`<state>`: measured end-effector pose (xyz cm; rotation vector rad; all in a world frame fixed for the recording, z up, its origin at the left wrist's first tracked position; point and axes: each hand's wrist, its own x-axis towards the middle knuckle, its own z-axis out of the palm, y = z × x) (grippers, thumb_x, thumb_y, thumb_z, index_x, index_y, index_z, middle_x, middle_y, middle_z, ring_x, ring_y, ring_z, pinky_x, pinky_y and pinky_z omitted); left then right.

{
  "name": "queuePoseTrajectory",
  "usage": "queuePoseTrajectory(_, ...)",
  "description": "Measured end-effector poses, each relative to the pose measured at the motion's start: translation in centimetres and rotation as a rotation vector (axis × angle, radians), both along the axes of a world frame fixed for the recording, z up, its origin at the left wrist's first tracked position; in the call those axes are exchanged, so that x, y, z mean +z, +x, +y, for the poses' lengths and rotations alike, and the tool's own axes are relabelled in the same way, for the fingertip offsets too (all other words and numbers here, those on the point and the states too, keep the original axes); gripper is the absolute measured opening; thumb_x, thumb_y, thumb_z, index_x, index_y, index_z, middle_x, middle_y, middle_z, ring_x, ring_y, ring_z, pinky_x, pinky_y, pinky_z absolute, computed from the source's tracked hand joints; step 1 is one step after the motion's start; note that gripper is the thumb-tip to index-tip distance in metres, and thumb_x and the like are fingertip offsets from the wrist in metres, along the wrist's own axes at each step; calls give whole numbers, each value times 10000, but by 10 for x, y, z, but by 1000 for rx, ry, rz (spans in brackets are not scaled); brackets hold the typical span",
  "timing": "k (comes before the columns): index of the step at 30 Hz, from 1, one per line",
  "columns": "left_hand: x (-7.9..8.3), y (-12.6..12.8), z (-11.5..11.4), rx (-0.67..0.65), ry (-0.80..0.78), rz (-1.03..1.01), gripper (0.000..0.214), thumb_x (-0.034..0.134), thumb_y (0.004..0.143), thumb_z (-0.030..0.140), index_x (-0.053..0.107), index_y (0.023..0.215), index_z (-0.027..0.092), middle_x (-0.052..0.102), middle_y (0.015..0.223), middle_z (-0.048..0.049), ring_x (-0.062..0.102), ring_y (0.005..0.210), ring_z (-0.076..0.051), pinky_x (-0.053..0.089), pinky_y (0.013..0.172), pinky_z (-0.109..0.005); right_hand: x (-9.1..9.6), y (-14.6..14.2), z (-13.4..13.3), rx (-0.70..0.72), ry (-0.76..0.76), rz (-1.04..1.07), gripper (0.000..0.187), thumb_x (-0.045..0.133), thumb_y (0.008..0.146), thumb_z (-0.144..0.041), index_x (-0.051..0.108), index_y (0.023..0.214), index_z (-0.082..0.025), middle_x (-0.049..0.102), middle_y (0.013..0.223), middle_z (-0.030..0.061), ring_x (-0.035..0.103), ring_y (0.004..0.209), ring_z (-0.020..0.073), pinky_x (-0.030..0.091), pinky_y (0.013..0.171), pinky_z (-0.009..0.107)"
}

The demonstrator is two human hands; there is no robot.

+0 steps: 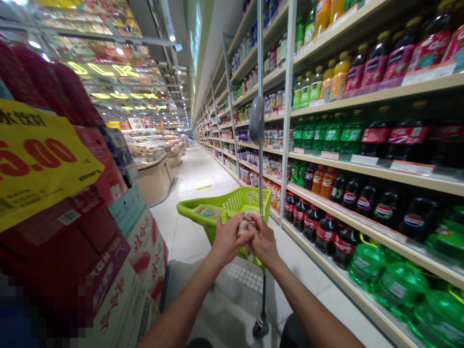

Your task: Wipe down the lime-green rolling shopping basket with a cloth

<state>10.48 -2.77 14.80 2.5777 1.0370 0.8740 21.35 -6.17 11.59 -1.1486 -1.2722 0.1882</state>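
My left hand (227,238) and my right hand (266,241) meet in front of me, fingers curled round a small pale, crumpled-looking item (245,226). Its kind is hard to make out, since the fingers cover much of it. Just beyond and below both hands stands a lime-green shopping cart basket (192,207) with perforated walls. A printed panel (208,211) lies on its left side. Close to my right hand, a thin grey pole (260,169) rises upright at the cart, bearing a grey oval fitting (257,121).
Shelves of bottled drinks (340,130) line the right side. Large green bottles (395,285) sit at the bottom. Stacked cartons (119,280) with a yellow price sign (43,162) crowd the left. A tiled aisle (197,164) runs ahead past display counters (154,181).
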Motion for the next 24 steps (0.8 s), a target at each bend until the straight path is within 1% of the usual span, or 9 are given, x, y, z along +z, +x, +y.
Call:
queuePoseTrajectory(5, -6, 4, 5, -37, -35, -29, 457, 502, 789, 380, 414, 1211, 229, 512, 1273, -63, 443, 1173, -226, 75, 1046, -558, -14, 8, 4, -53, 68, 35, 334, 385, 820, -245, 514, 1121, -184, 613, 1090, 70, 575, 1001, 167, 460, 873, 314)
queuePoseTrajectory(10, -15, 9, 1, -17, 101, -62, 386, 525, 759, 292, 472, 1135, 220, 584, 1173, -53, 507, 1088, -217, 50, 1053, -548, -17, 16, 2, -84, 83, -26, 296, 353, 852, -282, 536, 1065, -188, 637, 1010, 70, 595, 948, 174, 474, 840, 329)
queuePoseTrajectory(13, -13, -2, 10, -21, 221, -41, 293, 488, 753, 212, 522, 1043, 219, 633, 1071, -37, 547, 1016, -203, 84, 1056, -530, -14, 23, -2, -82, 79, -77, 283, 367, 851, -299, 534, 1055, -195, 640, 975, 63, 607, 901, 174, 477, 818, 327)
queuePoseTrajectory(14, -11, -10, 17, 9, 264, -38, 278, 472, 751, 190, 533, 1020, 212, 643, 1042, -41, 555, 1000, -203, 103, 1055, -524, -13, 25, -3, -71, 72, -75, 292, 361, 855, -302, 520, 1076, -197, 640, 959, 59, 617, 865, 167, 484, 796, 319)
queuePoseTrajectory(16, -9, -33, 34, 160, 332, -59, 277, 444, 743, 161, 542, 1000, 189, 650, 1015, -66, 560, 994, -221, 148, 1041, -529, -9, 29, -3, -44, 39, -48, 310, 337, 867, -307, 495, 1109, -194, 642, 917, 48, 631, 784, 151, 493, 746, 297)
queuePoseTrajectory(18, -7, -53, 50, 366, 340, -106, 276, 422, 743, 152, 547, 989, 170, 647, 1021, -97, 560, 1001, -249, 174, 1016, -559, -5, 30, 0, -60, -14, -41, 320, 334, 865, -316, 501, 1105, -184, 647, 870, 42, 632, 737, 150, 493, 705, 285)
queuePoseTrajectory(20, -6, -59, 56, 463, 314, -139, 292, 405, 746, 145, 544, 1001, 168, 638, 1052, -109, 553, 1023, -263, 165, 1010, -582, 0, 27, 5, -122, -66, -103, 327, 353, 848, -318, 532, 1078, -169, 656, 855, 50, 626, 747, 169, 483, 700, 298)
queuePoseTrajectory(22, -7, -47, 48, 405, 275, -144, 331, 395, 743, 127, 531, 1040, 182, 625, 1097, -95, 539, 1057, -250, 141, 1027, -576, 3, 21, 10, -189, -86, -221, 332, 362, 834, -302, 556, 1059, -155, 660, 884, 66, 616, 787, 192, 464, 728, 328)
queuePoseTrajectory(24, -8, -23, 33, 257, 234, -111, 366, 395, 739, 110, 520, 1069, 206, 616, 1126, -69, 533, 1074, -220, 118, 1050, -553, 4, 15, 13, -238, -73, -337, 339, 351, 831, -270, 561, 1064, -142, 658, 929, 82, 603, 836, 207, 440, 770, 355)
